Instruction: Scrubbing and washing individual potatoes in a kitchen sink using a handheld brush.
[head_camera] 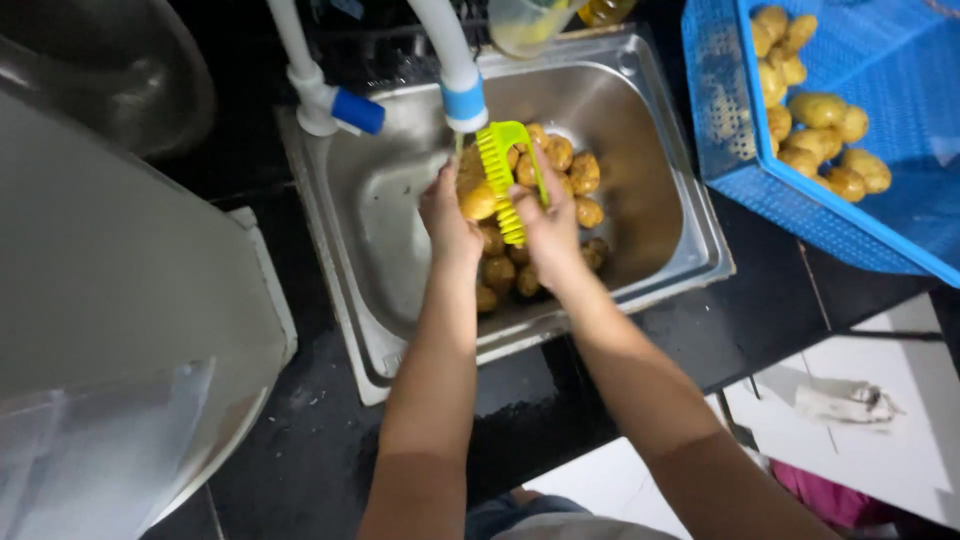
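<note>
Yellow-skinned and wet, a potato [477,200] sits in the curled fingers of the left hand [448,222], held up over the middle of the stainless steel sink [400,250]. The fingers wrap around its left and lower sides, so only its upper right face shows. Pressed against that face is a lime-green scrubbing brush [503,170], a long arched piece with a row of short bristles along its edge. The right hand [548,232] grips the brush from the right, fingers closed around its lower half, thumb side toward the potato. Brush and potato touch; the two hands meet just beside each other around them.

Directly above the potato hangs the white faucet spout [455,70] with its blue band, its mouth just over the top of the brush. To the left of it, a second white pipe [300,70] ends in a blue tap handle [357,111].

Below and behind the hands, a heap of more potatoes [560,190] lies in the sink basin, piled toward its right half, some hidden under the wrists. The sink is set in a black countertop [560,400].

At upper right, well apart from the hands, a blue plastic basket [800,210] holds another batch of potatoes [820,130]. A clear plastic jug [520,25] stands behind the sink. A large pale curved container [120,290] fills the left side.
</note>
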